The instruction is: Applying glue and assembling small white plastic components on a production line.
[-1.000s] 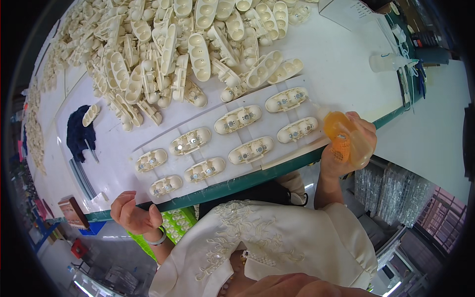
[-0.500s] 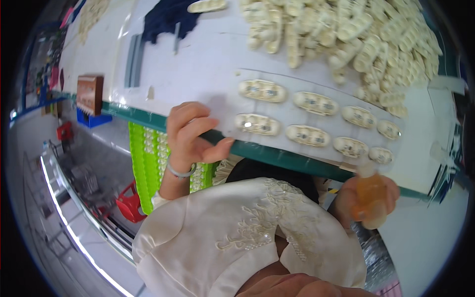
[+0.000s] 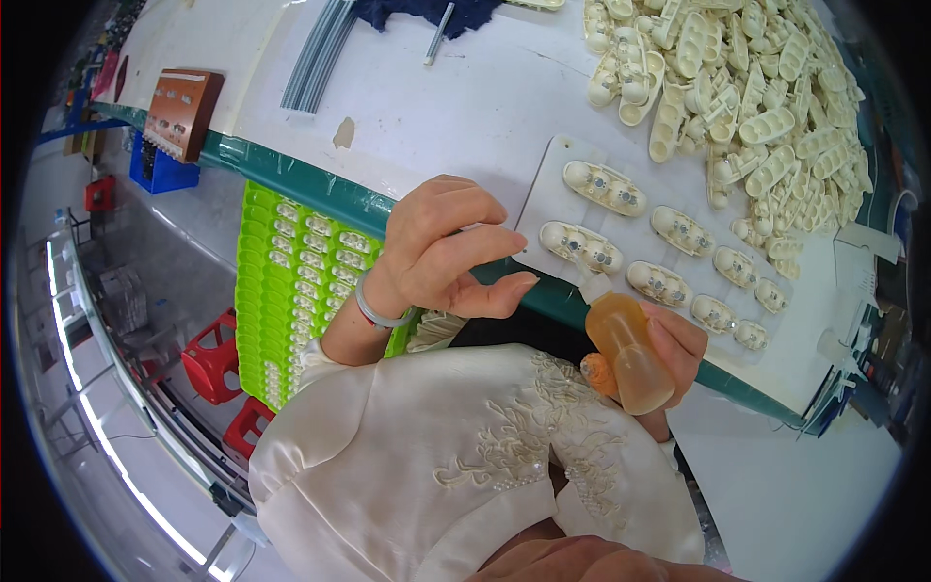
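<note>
My right hand [image 3: 679,344] is closed around a translucent squeeze bottle [image 3: 626,339] of amber liquid. Its pale nozzle points up at the near row, close to the leftmost cream plastic housing [image 3: 580,246]; I cannot tell whether they touch. An orange ribbed piece [image 3: 598,374] shows beside the bottle, perhaps on a finger. Several such oval housings with small metal parts inside sit in two rows on a flat whitish board [image 3: 555,167]. Off the board's left edge, my left hand [image 3: 456,247] hovers with thumb and fingers apart, holding nothing visible.
A large heap of cream housings [image 3: 766,126] covers the far right of the table. Grey rods [image 3: 318,58], a dark blue cloth [image 3: 427,15] and a brown block [image 3: 182,114] lie to the left. Below the green table edge are a bright green tray [image 3: 260,291] and red stools [image 3: 210,357].
My right hand has brought the bottle leftward from the board's right end to the leftmost near housing. The view has shifted, and my left hand appears nearer the board, still with fingers apart.
</note>
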The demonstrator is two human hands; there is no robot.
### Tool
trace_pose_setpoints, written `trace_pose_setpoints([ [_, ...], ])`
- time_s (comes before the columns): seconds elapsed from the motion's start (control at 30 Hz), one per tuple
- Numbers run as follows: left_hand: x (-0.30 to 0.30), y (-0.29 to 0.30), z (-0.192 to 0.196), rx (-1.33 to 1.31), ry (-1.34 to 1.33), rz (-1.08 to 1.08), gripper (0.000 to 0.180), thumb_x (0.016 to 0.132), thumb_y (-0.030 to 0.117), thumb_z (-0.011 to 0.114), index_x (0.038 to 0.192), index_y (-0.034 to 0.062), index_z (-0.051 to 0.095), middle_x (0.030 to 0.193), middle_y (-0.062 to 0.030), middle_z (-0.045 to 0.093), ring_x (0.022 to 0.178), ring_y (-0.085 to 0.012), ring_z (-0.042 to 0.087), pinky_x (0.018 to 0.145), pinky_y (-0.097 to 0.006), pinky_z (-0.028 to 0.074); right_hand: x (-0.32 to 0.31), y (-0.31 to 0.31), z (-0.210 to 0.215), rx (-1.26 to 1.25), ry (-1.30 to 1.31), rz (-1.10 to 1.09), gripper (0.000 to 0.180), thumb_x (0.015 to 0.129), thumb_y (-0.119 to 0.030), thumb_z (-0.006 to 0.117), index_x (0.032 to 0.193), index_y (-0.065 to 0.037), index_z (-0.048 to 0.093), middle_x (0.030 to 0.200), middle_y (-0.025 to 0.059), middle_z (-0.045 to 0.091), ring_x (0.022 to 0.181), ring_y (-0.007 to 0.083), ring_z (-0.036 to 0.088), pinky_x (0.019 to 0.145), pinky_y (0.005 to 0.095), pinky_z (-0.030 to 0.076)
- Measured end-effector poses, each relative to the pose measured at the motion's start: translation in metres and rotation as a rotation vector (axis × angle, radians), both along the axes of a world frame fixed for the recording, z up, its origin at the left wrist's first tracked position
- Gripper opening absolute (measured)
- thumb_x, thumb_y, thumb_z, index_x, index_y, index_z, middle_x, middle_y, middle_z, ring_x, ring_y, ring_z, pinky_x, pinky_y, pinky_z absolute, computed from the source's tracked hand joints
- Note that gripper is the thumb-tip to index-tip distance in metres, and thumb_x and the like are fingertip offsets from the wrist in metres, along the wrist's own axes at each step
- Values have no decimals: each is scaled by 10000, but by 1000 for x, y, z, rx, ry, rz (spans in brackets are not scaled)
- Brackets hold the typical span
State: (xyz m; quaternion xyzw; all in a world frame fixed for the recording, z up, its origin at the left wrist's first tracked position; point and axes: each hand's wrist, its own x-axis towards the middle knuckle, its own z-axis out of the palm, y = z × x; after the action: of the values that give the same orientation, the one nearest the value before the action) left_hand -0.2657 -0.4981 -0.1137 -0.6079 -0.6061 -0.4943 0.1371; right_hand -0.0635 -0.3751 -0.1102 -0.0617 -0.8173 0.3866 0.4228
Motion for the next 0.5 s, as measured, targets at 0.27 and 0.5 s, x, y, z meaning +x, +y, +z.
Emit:
trace_pose_setpoints([
  [0.27,2,-2,0,20,-21,-14,351,685,227,766,907,59,552,883,-111,519,714,-241,554,582,-322,510,6,2,0,57,-122,-14,363,751,-65,715,1039,34,518,1027,242,556,847,259,613,719,306,534],
  [0.5,1,-1,-1,6,-31,-27,343,690,230,762,899,59,550,898,-112,505,712,-239,543,580,-320,514,17,5,-12,-9,-2,-76,294,807,-115,673,1015,26,522,995,234,571,841,241,597,723,283,520],
])
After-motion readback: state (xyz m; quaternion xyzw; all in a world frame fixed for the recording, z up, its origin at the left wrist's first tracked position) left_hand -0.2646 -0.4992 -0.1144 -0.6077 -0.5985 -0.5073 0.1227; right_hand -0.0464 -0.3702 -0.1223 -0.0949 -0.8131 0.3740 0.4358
